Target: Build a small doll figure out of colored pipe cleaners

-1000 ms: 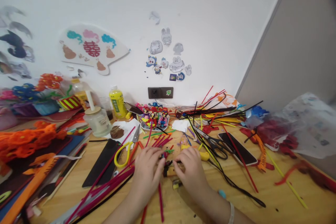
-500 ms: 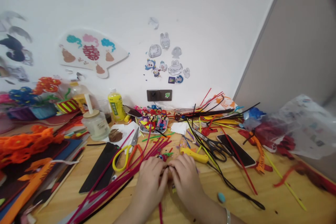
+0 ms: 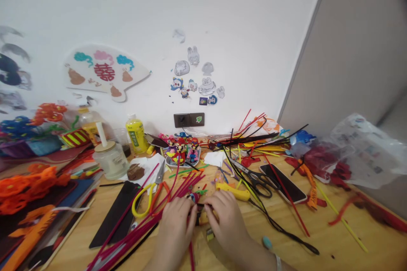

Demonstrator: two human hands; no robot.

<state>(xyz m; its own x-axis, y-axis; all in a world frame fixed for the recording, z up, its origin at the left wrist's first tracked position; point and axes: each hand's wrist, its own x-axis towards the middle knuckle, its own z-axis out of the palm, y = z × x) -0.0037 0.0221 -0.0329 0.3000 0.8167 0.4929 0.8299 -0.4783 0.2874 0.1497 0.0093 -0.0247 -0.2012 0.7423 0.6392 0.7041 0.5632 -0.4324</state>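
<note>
Both my hands meet low in the middle of the head view, just above the wooden table [image 3: 254, 224]. Between their fingertips is a short dark strip [image 3: 201, 208], pinched from either side; much of it is covered by fingers. My left hand [image 3: 176, 220] is closed on its left end, beside a bundle of magenta pipe cleaners [image 3: 130, 243]. On the other end, the thumb and forefinger of my right hand [image 3: 227, 216] are pressed together. A small colourful figure [image 3: 192, 197] lies just beyond my left fingers. Behind my right hand is a yellow glue gun [image 3: 233, 191].
Yellow-handled scissors [image 3: 135, 207] lie to the left, black scissors [image 3: 262, 183] and a phone [image 3: 284, 184] to the right. A tray [image 3: 171, 165] of small figures stands at the back, near a yellow bottle [image 3: 137, 134]. The glue gun's cord [image 3: 280, 224] curves rightward.
My hands have drawn slightly apart, so more of the dark strip shows between them. The view has shifted a little, and the small figure beyond my left hand is more exposed.
</note>
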